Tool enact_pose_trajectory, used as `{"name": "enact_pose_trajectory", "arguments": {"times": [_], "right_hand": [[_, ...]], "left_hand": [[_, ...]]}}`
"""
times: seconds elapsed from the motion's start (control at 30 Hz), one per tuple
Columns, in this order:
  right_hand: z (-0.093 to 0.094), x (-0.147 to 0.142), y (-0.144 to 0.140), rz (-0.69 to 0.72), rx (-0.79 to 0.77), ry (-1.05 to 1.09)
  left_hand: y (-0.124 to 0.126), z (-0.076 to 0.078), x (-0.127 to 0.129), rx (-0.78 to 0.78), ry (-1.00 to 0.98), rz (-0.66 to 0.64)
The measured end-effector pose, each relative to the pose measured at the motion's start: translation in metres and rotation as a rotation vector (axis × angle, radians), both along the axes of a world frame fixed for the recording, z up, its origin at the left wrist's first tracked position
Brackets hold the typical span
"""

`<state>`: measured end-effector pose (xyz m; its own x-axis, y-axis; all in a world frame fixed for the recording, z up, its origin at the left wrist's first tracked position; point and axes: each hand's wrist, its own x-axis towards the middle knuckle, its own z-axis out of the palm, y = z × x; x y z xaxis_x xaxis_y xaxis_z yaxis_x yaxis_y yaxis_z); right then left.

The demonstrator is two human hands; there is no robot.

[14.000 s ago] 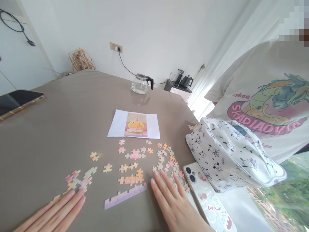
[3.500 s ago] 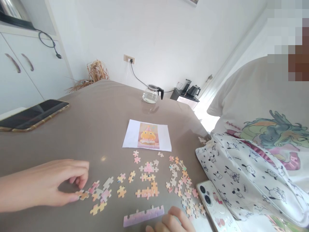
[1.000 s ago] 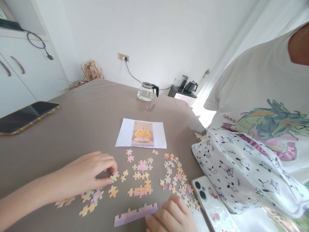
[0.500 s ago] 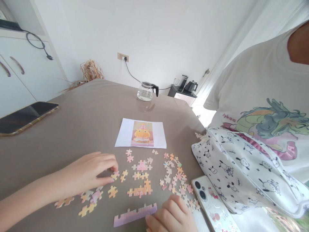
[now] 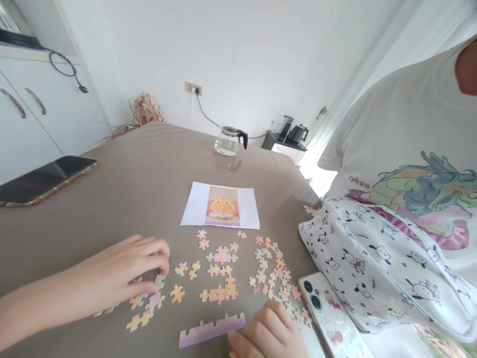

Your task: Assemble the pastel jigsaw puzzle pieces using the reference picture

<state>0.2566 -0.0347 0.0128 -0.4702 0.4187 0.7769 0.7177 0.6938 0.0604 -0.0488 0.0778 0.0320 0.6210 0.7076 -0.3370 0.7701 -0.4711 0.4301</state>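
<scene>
Left grip (image 5: 128, 266) was parted at the grey puzzle piece (image 5: 160, 282) on the surface (image 5: 115, 209). Right grip (image 5: 270, 332) was curled by the purple strip (image 5: 211, 330); couldn't tell if it held anything. Piece looked light, stiff; likely best pinched by opposite edges, sparing tabs. Strip might've unlocked if end-lifted.

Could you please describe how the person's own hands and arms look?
The left hand and left forearm are bare: slim fingers, no glove, sleeve or bracelet visible. The right hand is ungloved, with no ring showing; its forearm is out of view.
</scene>
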Motion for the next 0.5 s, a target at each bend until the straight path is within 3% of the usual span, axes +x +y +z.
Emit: {"name": "enact_pose_trajectory", "arguments": {"times": [0.27,0.5], "right_hand": [[-0.007,0.005,-0.002,-0.028,-0.007,-0.105],[0.006,0.002,-0.001,0.001,-0.061,0.015]], "left_hand": [[0.001,0.006,0.003,-0.028,-0.004,0.033],[0.003,0.007,0.008,-0.021,0.007,0.061]]}}
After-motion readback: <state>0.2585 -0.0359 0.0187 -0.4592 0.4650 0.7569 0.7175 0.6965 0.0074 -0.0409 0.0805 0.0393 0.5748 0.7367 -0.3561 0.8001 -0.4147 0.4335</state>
